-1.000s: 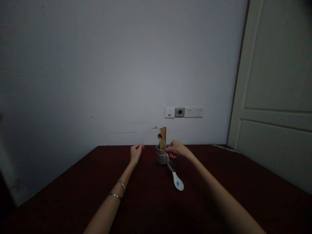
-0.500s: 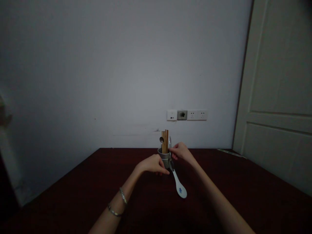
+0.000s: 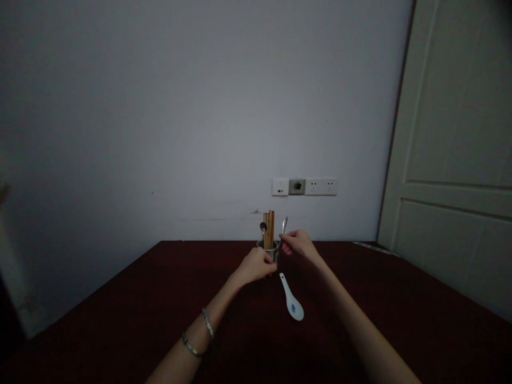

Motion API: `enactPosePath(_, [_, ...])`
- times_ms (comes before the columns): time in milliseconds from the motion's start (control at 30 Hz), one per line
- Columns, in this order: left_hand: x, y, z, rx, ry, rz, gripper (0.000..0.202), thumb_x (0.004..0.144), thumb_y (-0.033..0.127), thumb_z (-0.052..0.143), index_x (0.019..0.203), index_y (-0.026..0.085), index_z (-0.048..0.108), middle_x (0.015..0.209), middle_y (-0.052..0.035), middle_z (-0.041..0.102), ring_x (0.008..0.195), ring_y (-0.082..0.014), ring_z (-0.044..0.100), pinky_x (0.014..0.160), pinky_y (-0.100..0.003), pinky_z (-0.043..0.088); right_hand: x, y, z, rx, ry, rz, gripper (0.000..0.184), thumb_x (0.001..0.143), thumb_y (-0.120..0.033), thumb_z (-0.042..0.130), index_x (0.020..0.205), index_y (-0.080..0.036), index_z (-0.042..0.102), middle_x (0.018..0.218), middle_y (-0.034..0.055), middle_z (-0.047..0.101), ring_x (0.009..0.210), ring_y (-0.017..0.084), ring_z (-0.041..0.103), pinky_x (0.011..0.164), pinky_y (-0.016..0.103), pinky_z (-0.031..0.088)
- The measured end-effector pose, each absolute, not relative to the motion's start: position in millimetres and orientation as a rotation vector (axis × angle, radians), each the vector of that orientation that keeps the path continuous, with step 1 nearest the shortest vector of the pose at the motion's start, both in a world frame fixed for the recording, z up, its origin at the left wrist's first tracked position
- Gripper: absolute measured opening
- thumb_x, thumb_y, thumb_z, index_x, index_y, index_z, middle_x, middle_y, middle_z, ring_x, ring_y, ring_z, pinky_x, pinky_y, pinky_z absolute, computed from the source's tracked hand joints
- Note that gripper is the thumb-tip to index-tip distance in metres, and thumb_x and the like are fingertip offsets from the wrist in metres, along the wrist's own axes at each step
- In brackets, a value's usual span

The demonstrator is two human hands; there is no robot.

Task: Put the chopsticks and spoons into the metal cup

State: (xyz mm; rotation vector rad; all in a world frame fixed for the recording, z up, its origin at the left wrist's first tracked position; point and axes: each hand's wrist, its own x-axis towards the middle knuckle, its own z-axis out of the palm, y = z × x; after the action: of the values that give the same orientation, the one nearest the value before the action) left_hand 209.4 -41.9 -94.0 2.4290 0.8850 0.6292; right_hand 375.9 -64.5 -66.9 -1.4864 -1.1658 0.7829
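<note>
My right hand (image 3: 298, 242) pinches a metal spoon (image 3: 284, 225) by its handle. The handle points up and leans right, while the lower end is dark and hard to see beside the cup's rim. A grey metal cup (image 3: 272, 254) holds several wooden chopsticks (image 3: 269, 229) and a small metal spoon (image 3: 263, 226) with its bowl up. My left hand (image 3: 258, 264) is closed in front of the cup and hides much of it; what its fingers grip, if anything, cannot be made out. A white soup spoon (image 3: 292, 301) with a blue mark lies nearer to me.
The dark red table (image 3: 160, 298) reaches back to a pale wall (image 3: 216, 117). Sockets and switches (image 3: 304, 186) are set in the wall above the table's back edge. A panelled door (image 3: 452, 133) stands at the right, near a thin strip (image 3: 374, 247) on the table.
My right hand has raised the metal spoon slightly and tilted its handle right, off the soup spoon's end. My left hand has moved up and right, its fingers closing in front of the cup.
</note>
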Motion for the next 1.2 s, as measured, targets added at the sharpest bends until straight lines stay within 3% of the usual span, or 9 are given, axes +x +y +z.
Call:
enactPosePath(167, [201, -43, -77, 2.504, 1.096, 0.877, 0.017, 0.063, 0.023, 0.055, 0.055, 0.013, 0.067, 0.050, -0.0026, 0.057, 0.045, -0.0093, 0.044, 0.048, -0.021, 0.027, 388, -73, -64, -1.431, -1.075, 0.960, 0.022, 0.079, -0.029, 0.052, 0.067, -0.010, 0.055, 0.048, -0.0005, 0.056, 0.038, 0.004, 0.049, 0.039, 0.013, 0.042])
enactPosePath(300, [190, -33, -68, 2.544, 1.036, 0.996, 0.025, 0.070, 0.028, 0.049, 0.062, 0.012, 0.067, 0.054, -0.0033, 0.059, 0.048, -0.0107, 0.045, 0.050, -0.022, 0.028, 399, -83, -60, -1.445, -1.107, 1.072, 0.027, 0.077, -0.036, 0.054, 0.074, -0.010, 0.059, 0.050, -0.0010, 0.056, 0.038, 0.003, 0.048, 0.036, 0.010, 0.039])
enactPosePath(700, [171, -14, -57, 2.535, 0.753, 1.421, 0.025, 0.081, 0.028, 0.044, 0.076, 0.014, 0.064, 0.074, -0.0038, 0.064, 0.066, -0.0119, 0.053, 0.065, -0.023, 0.038, 401, -120, -31, -1.404, -1.577, 1.083, 0.032, 0.067, -0.043, 0.062, 0.066, -0.011, 0.062, 0.044, -0.0024, 0.055, 0.032, 0.003, 0.044, 0.032, 0.012, 0.035])
enactPosePath(900, [174, -21, -55, 2.466, 0.700, 1.314, 0.024, 0.077, 0.030, 0.050, 0.071, 0.014, 0.066, 0.069, -0.0029, 0.064, 0.063, -0.0116, 0.053, 0.062, -0.022, 0.039, 388, -119, -27, -1.367, -1.613, 0.914, 0.027, 0.068, -0.038, 0.061, 0.063, -0.011, 0.060, 0.048, -0.0008, 0.056, 0.036, 0.005, 0.047, 0.036, 0.016, 0.039])
enactPosePath(1000, [178, -25, -56, 2.353, 0.685, 1.219, 0.023, 0.074, 0.032, 0.053, 0.071, 0.013, 0.066, 0.068, -0.0035, 0.065, 0.062, -0.0123, 0.054, 0.059, -0.023, 0.040, 377, -112, -32, -1.378, -1.627, 0.839, 0.023, 0.068, -0.034, 0.060, 0.070, -0.011, 0.061, 0.053, -0.0003, 0.057, 0.041, 0.007, 0.050, 0.039, 0.018, 0.042])
enactPosePath(1200, [185, -25, -62, 2.243, 0.633, 1.088, 0.026, 0.071, 0.035, 0.055, 0.073, 0.012, 0.067, 0.068, -0.0045, 0.065, 0.063, -0.0129, 0.055, 0.058, -0.023, 0.041, 359, -102, -46, -1.306, -1.726, 0.709, 0.025, 0.066, -0.034, 0.061, 0.078, -0.012, 0.064, 0.060, 0.0003, 0.058, 0.044, 0.007, 0.045, 0.036, 0.018, 0.038])
